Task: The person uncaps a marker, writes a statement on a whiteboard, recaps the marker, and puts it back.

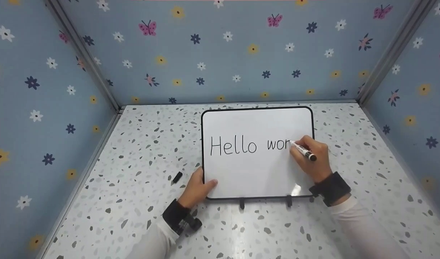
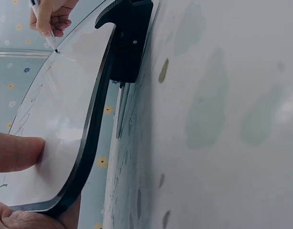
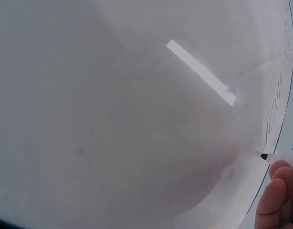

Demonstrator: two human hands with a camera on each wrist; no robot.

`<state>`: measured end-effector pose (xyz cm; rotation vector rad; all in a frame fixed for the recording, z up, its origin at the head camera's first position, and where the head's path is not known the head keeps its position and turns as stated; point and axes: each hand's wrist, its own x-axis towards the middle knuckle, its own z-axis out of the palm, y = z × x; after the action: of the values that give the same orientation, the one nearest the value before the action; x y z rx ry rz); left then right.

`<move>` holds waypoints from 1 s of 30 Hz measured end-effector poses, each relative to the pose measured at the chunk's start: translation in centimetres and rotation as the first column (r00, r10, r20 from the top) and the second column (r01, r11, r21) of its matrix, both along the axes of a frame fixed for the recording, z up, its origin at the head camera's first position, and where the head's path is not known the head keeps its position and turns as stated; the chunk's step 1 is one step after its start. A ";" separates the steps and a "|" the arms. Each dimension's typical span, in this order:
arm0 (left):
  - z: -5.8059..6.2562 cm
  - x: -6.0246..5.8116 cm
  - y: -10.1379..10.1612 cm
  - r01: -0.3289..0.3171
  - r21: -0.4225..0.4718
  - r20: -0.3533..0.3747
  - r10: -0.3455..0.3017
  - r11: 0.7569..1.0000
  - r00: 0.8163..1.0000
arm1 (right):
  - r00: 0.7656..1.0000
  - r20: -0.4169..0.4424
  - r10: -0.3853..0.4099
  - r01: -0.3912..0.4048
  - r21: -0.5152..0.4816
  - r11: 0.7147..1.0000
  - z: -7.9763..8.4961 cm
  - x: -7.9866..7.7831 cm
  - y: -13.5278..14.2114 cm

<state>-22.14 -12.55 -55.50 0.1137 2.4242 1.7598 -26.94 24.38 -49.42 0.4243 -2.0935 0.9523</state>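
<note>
A whiteboard point(image 1: 241, 176) with a black rim stands tilted on the table, bearing the black handwriting "Hello wor" point(image 1: 234, 145). My left hand point(image 1: 197, 189) grips its lower left edge, thumb on the writing face and fingers behind. In my right hand point(image 1: 315, 158) a white marker point(image 1: 303, 150) is pinched, its black end pointing down and right. The right wrist view shows the marker's dark tip point(image 3: 264, 156) right at the board's surface, beside the pen strokes. In the left wrist view, the thumb point(image 2: 22, 152) presses on the board near its corner.
A black marker cap point(image 1: 177, 177) lies on the speckled table point(image 1: 133, 151), left of the board. Two black feet point(image 1: 242, 203) stick out under the board's lower edge. Flower-patterned panels point(image 1: 234, 50) enclose the table at the back and both sides.
</note>
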 end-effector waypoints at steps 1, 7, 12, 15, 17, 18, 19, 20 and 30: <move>0.0 0.0 0.0 0.002 0.000 -0.002 -0.002 1.000 1.000 | 1.000 0.003 0.002 -0.002 0.000 1.000 0.0 0.0 0.0; -0.1 -0.2 0.0 0.000 -0.009 -0.009 0.000 1.000 1.000 | 1.000 0.021 0.015 -0.015 -0.006 1.000 0.1 0.0 0.2; 0.0 -0.1 0.1 -0.005 -0.037 0.007 0.006 0.999 1.000 | 1.000 -0.003 0.020 -0.020 -0.023 1.000 0.3 -0.1 0.4; 0.1 -0.1 0.1 -0.006 -0.037 0.015 0.006 0.999 1.000 | 1.000 -0.024 0.017 -0.018 -0.028 0.999 0.5 -0.2 0.7; 0.1 -0.1 0.1 -0.004 -0.037 0.013 0.005 0.999 1.000 | 1.000 -0.026 0.012 -0.013 -0.034 0.999 0.5 -0.4 0.9; 0.1 -0.1 0.1 -0.004 -0.037 0.012 0.005 0.999 1.000 | 1.000 -0.024 0.011 -0.012 -0.038 0.999 0.6 -0.5 1.0; 0.1 -0.1 0.1 -0.005 -0.035 0.014 0.006 0.999 1.000 | 1.000 -0.022 0.008 -0.009 -0.041 0.999 0.6 -0.6 1.1; 0.1 -0.1 0.1 -0.007 -0.037 0.013 0.007 0.999 1.000 | 1.000 -0.020 0.007 -0.008 -0.044 0.999 0.6 -0.6 1.2; 0.1 -0.1 0.1 -0.020 -0.033 0.005 0.020 0.999 1.000 | 1.000 -0.016 0.021 -0.022 -0.041 0.999 0.8 -1.0 1.3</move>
<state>-22.24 -12.45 -55.44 0.0811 2.4579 1.7252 -27.93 25.67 -48.59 0.4324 -2.0554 0.9997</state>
